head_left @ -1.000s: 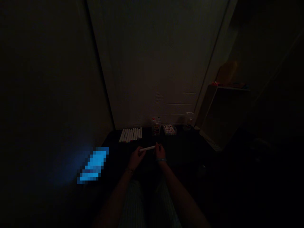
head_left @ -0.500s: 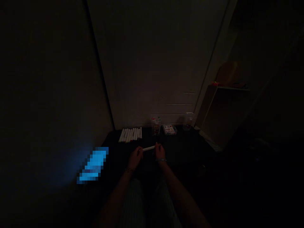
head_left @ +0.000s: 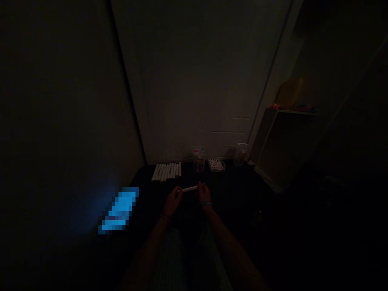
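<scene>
A white marker [head_left: 190, 188] is stretched level between my two hands, above the near part of the dark table [head_left: 236, 194]. My left hand [head_left: 173, 199] is closed round its left end, and my right hand [head_left: 204, 193] pinches the other end. Beyond my left hand, several white markers [head_left: 166, 171] lie side by side in a row. Past my right hand stands a clear plastic case [head_left: 199, 161] with red and green tips showing at its top. Beside it is a low box [head_left: 216, 165] with a printed, speckled top. The dim light hides the finer finger detail.
Another clear container [head_left: 241, 154] stands at the table's back right, near the wall [head_left: 194, 81]. A blurred-out bright blue screen [head_left: 121, 210] glows at the left. On the right is a cabinet [head_left: 281, 137] with reddish and yellowish items on top.
</scene>
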A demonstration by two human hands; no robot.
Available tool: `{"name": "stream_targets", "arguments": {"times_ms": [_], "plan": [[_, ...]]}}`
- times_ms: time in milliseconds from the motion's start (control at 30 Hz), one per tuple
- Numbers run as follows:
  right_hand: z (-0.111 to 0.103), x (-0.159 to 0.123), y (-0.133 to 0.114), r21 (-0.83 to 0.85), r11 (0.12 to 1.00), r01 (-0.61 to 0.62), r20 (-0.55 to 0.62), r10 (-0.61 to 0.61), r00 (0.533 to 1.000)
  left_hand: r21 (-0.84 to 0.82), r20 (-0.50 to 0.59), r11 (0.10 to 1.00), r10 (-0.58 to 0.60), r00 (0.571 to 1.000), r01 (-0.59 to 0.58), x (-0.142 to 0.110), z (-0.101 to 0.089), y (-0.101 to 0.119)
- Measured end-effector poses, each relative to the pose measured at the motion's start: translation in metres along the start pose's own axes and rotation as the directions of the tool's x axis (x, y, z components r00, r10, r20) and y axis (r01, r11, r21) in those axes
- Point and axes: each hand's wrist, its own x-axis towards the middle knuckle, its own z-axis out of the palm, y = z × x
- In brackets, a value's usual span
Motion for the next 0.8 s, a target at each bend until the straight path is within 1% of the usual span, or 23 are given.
{"name": "stream_targets", "arguments": {"times_ms": [67,200,333,433,533,633,733,800], "plan": [[0.0,0.0,-0.001,0.003,1.0,-0.004,0.005,0.004,1.0,-0.003,-0.003,1.0,-0.002,1.0,0.002,0.0,0.001,-0.001],[-0.002,-0.001,-0.004,-0.003,1.0,-0.01,0.016,0.01,1.0,0.004,0.014,0.999,0.033,0.999,-0.033,0.001,0.001,-0.004],[-0.003,-0.001,-0.003,0.003,1.0,0.011,0.021,-0.011,1.0,0.025,0.006,0.999,0.042,0.999,-0.043,0.002,0.002,-0.006],[-0.001,0.0,0.001,0.008,1.0,0.024,0.007,-0.024,1.0,-0.002,0.003,0.999,0.048,0.999,-0.048,0.001,0.003,-0.006],[0.003,0.001,0.006,0.021,0.999,0.033,-0.015,-0.033,0.999,-0.02,0.013,0.999,0.026,1.0,-0.026,0.001,0.004,-0.005],[0.004,0.002,0.009,0.046,0.999,0.021,-0.004,-0.021,1.0,-0.033,0.01,0.999,0.016,1.0,-0.015,0.001,0.004,-0.007],[0.002,0.001,0.005,0.048,0.999,0.025,-0.003,-0.025,1.0,-0.046,0.018,0.999,0.002,1.0,-0.001,0.002,0.002,-0.007],[0.0,0.0,0.001,0.038,0.999,0.031,0.012,-0.032,0.999,-0.056,-0.004,0.998,-0.028,1.0,0.027,0.003,0.001,-0.007]]}}
